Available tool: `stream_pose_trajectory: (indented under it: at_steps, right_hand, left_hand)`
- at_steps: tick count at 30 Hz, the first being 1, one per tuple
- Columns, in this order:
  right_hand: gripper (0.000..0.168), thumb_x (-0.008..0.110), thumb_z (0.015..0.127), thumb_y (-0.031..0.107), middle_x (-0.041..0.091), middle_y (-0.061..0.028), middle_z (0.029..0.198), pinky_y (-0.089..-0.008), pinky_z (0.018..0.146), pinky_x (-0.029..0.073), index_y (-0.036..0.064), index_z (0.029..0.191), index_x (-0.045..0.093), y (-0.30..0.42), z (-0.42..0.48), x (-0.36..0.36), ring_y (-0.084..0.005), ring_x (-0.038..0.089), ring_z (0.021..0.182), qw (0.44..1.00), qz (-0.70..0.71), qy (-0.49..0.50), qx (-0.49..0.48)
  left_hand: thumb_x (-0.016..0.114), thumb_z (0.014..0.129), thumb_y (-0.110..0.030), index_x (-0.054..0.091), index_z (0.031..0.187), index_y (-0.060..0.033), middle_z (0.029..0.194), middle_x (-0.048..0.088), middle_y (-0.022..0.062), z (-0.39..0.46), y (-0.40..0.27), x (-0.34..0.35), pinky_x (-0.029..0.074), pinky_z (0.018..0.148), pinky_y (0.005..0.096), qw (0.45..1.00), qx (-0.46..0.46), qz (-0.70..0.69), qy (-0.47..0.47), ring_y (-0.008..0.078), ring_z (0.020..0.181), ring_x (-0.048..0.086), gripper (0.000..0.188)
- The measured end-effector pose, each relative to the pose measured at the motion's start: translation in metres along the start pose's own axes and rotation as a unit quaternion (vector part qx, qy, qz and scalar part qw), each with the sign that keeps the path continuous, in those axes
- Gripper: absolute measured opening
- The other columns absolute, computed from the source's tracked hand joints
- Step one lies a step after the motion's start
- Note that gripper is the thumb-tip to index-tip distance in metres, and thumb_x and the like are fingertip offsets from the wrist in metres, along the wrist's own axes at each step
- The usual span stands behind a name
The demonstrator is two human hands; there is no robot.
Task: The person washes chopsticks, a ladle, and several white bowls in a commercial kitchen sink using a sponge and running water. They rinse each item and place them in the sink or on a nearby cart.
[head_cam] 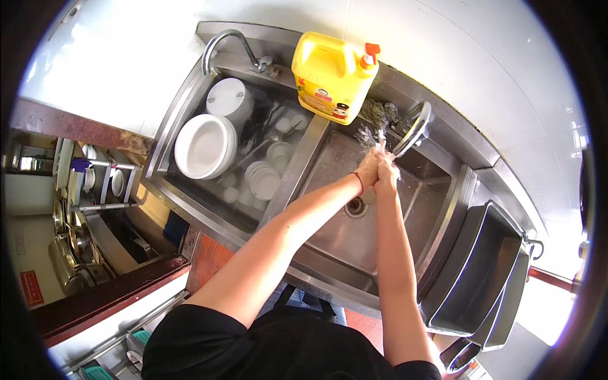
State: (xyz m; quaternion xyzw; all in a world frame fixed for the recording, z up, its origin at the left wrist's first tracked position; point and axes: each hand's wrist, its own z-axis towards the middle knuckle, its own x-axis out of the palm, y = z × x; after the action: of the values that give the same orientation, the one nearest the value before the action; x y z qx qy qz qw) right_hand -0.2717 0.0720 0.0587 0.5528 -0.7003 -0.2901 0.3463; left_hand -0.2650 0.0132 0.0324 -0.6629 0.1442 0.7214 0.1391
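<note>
My left hand (pixel 367 170) and my right hand (pixel 387 173) touch each other under the running water of a curved metal faucet (pixel 416 128), above the right basin (pixel 332 228) of a stainless steel sink. Water splashes around the fingers. No object shows in either hand, though the overlapping fingers and spray hide the palms. Just behind the hands lie metal scouring pads (pixel 380 113). A yellow detergent jug (pixel 327 76) with a red pump top stands at the back of the divider. The drain (pixel 356 207) shows below my left wrist.
The left basin holds water, stacked white bowls (pixel 202 147), white plates (pixel 227 97) and smaller submerged dishes (pixel 263 183). Another faucet (pixel 230 35) arches over it. Dark plastic tubs (pixel 479 270) stand right of the sink. At far left, a dish rack (pixel 104 185) shows through an opening.
</note>
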Motion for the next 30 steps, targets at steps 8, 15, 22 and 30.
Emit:
stream_pose_trajectory:
  at_steps: [8,15,22,30]
  right_hand:
    - [0.043,0.048,0.095,0.031,0.06,-0.0212,0.12,-0.0431,0.097,0.047,-0.005,0.117,0.053,-0.012,0.069,-0.061,-0.0313,0.059,0.108,0.919,0.226,0.287,0.147]
    - [0.055,0.046,0.095,0.055,0.066,-0.0169,0.095,-0.0434,0.082,0.053,0.002,0.092,0.061,-0.026,0.078,-0.07,-0.029,0.063,0.089,0.934,0.28,0.204,0.091]
    - [0.034,0.068,0.09,0.034,0.062,-0.0082,0.073,-0.0334,0.065,0.048,0.001,0.084,0.063,-0.032,0.034,-0.018,-0.0159,0.055,0.067,0.962,-0.198,-0.009,-0.188]
    - [0.044,0.043,0.1,0.037,0.066,-0.0262,0.088,-0.0489,0.076,0.049,-0.001,0.094,0.063,-0.003,-0.012,-0.004,-0.0438,0.064,0.085,0.875,-0.433,-0.008,-0.217]
  left_hand:
    - [0.053,0.087,-0.011,0.068,0.093,-0.0009,0.099,0.067,0.0148,-0.013,-0.004,-0.025,0.046,0.093,0.039,0.941,-0.03,-0.28,-0.186,0.0258,0.1,0.061,0.019]
    - [0.075,0.077,-0.005,0.071,0.103,0.0004,0.092,0.073,0.0117,-0.016,-0.033,-0.036,0.054,0.073,0.0282,0.687,-0.321,-0.604,-0.247,0.0163,0.081,0.07,0.026]
    - [0.069,0.09,-0.032,0.065,0.087,0.0013,0.083,0.065,0.0058,-0.032,-0.002,0.028,0.05,0.063,0.029,0.311,-0.497,-0.771,-0.249,0.0136,0.073,0.06,0.034]
    - [0.055,0.096,-0.045,0.055,0.113,-0.0002,0.104,0.062,0.0131,-0.039,-0.014,0.029,0.055,0.073,0.0413,0.23,-0.397,-0.852,-0.253,0.0241,0.089,0.064,0.048]
